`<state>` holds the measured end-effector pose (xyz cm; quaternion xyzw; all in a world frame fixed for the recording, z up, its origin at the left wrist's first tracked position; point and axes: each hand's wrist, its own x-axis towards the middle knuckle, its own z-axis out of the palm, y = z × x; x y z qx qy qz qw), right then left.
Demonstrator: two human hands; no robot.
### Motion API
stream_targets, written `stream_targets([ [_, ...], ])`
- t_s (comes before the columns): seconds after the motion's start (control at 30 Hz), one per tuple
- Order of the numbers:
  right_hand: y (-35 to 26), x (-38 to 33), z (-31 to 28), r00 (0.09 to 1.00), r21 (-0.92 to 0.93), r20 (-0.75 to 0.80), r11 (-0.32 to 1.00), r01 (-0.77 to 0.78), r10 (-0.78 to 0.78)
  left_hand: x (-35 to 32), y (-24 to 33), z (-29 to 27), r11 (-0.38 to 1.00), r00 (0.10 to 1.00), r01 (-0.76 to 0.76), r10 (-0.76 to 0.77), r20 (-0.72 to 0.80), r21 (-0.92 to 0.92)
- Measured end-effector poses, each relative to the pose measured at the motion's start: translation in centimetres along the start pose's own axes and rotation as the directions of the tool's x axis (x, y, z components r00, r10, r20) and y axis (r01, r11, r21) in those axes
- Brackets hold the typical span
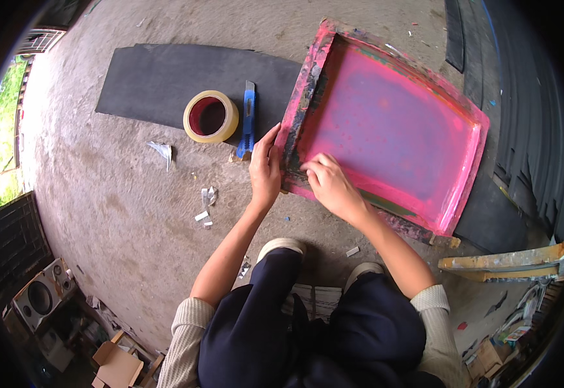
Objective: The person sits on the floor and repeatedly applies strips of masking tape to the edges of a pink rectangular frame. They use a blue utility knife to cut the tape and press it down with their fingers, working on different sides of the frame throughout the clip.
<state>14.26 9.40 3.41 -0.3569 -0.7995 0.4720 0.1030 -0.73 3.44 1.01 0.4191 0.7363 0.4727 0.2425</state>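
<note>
A screen-printing frame stained bright pink, with a purplish mesh, lies tilted in front of me on the right. My left hand grips its near left corner, fingers along the outer side of the wooden edge. Inside that same corner, my right hand is closed in a pinch against the tape-dark border; whatever sits between the fingertips is hidden. Just left of the frame, a blue utility knife with its blade out rests beside a thick roll of clear tape.
Under the tape and knife lies a black rubber-like sheet on the concrete floor. Plastic scraps litter the ground. Another wooden frame stands at the right, near dark stacked sheets. A speaker and open cardboard box are lower left.
</note>
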Motion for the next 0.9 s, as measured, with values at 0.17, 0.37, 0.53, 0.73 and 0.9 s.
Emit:
stream_targets([
  [0.17, -1.4, -2.3, 1.1, 0.992, -0.273, -0.106, 0.962, 0.034, -0.065, 0.1, 0.0, 0.2, 1.000, 1.000, 0.017, -0.017, 0.016, -0.009],
  [0.37, -0.7, -3.9, -0.5, 1.000, -0.414, -0.007, 0.910, -0.005, 0.003, 0.3, 0.2, 0.2, 0.999, 0.999, -0.018, 0.020, 0.037, -0.039],
  [0.53, 2.2, -9.1, -4.1, 0.978, -0.593, 0.000, 0.788, -0.167, 0.208, 0.5, 0.4, 0.2, 0.945, 0.974, -0.213, 0.224, -0.019, 0.249],
  [0.73, 3.6, -13.8, -7.4, 0.964, -0.581, -0.074, 0.774, -0.251, 0.257, 0.6, 2.8, -0.2, 0.712, 0.672, -0.667, 0.451, 0.587, 0.217],
  [0.9, 4.0, -13.4, -6.9, 0.977, -0.533, -0.115, 0.818, -0.214, 0.180, -0.5, 6.7, 4.6, 0.675, 0.329, -0.738, 0.355, 0.875, 0.003],
])
